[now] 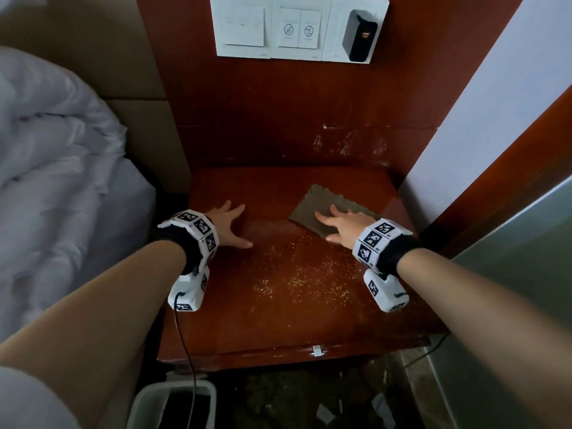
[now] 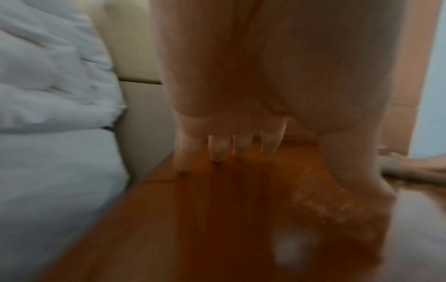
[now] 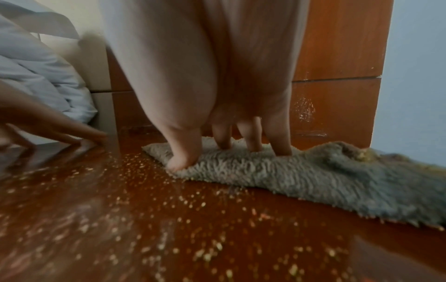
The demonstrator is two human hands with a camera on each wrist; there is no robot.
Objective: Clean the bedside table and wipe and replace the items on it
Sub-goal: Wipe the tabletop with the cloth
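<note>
The red-brown bedside table (image 1: 288, 332) carries a scatter of pale crumbs (image 1: 297, 274) across its middle. A grey shaggy cloth (image 1: 312, 212) lies flat at the back right. My right hand (image 1: 340, 222) presses on the cloth with straight spread fingers (image 3: 183, 160); the cloth (image 3: 313, 177) stretches out to the right of them. My left hand (image 1: 230, 226) rests flat on the bare wood at the table's left side, fingers (image 2: 217, 150) straight, holding nothing. The crumbs (image 3: 193, 209) reach the cloth's near edge.
A white duvet (image 1: 52, 168) and the beige headboard border the table on the left. A wall panel with switches (image 1: 272, 29) and a black device (image 1: 360, 35) hangs above. A white bin (image 1: 173, 407) stands on the littered floor in front. A wall closes the right side.
</note>
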